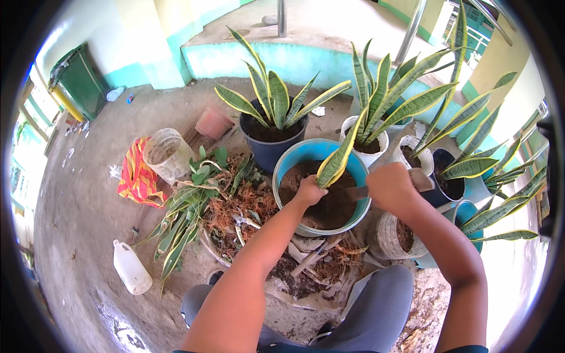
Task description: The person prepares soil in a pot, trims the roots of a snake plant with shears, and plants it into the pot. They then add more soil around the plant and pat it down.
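My left hand grips a snake plant cutting near its base, holding it upright over the soil. The leaf is green with yellow edges. Below it is a round blue pot partly filled with dark soil. My right hand is closed around a hand tool whose flat blade reaches into the right side of that pot. The tool's wide end sticks out past my fist; its exact kind is unclear. The cutting's lower end is hidden by my left hand.
Behind stands a dark blue pot with a snake plant. White pots with more plants line the right. Pruning shears lie on a root heap. At left are a white jug, a clear container and a green bin.
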Motion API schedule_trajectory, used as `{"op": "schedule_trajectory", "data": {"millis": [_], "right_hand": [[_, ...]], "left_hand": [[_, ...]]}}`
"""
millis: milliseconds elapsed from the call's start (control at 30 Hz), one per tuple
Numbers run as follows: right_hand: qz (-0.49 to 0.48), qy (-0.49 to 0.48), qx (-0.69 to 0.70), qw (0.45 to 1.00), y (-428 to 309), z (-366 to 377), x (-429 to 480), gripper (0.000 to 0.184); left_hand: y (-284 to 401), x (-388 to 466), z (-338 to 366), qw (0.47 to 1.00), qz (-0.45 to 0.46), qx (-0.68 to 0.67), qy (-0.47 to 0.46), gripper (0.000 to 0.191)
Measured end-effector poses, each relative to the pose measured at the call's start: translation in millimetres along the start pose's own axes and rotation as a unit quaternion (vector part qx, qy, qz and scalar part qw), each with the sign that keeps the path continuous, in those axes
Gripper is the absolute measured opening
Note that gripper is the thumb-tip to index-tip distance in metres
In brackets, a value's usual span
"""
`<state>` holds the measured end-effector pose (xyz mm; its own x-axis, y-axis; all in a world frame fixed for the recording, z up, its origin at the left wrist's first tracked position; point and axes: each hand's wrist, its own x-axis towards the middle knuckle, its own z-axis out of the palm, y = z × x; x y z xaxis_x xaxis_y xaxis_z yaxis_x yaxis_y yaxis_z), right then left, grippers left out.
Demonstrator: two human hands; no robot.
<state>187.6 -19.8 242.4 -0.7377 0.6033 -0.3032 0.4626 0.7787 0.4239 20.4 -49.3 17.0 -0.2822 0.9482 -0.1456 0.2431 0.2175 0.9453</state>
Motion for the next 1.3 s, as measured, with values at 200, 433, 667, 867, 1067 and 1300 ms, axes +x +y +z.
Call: {"op": "schedule_trajectory", "data": {"millis": [200, 433, 667, 867, 1067, 1300], "right_hand": [[0.058, -0.021, -0.003, 0.998, -38, 45, 45, 0.015], [0.059, 0.028, 0.062, 0.996, -8, 59, 22, 0.014], [0.085, 0.159, 0.03, 0.983, -26, 68, 49, 0.017], [0.022, 0.143, 0.047, 0.988, -31, 81, 58, 0.017], [0.02, 0.112, 0.053, 0.992, 5, 15, 18, 0.02], [0.019, -0.046, 0.095, 0.994, -58, 39, 29, 0.014]], "left_hand": [[14, -8, -6, 0.997, 0.023, 0.067, 0.015, 0.025], [16, -12, -4, 0.996, 0.021, 0.083, 0.022, 0.025], [16, -9, -4, 0.995, 0.021, 0.093, 0.023, 0.025], [20, -12, -4, 0.99, 0.013, 0.136, 0.03, 0.026], [9, -4, -1, 0.998, -0.019, 0.064, 0.022, 0.023], [-4, -1, 6, 0.995, -0.009, -0.102, 0.017, 0.021]]}}
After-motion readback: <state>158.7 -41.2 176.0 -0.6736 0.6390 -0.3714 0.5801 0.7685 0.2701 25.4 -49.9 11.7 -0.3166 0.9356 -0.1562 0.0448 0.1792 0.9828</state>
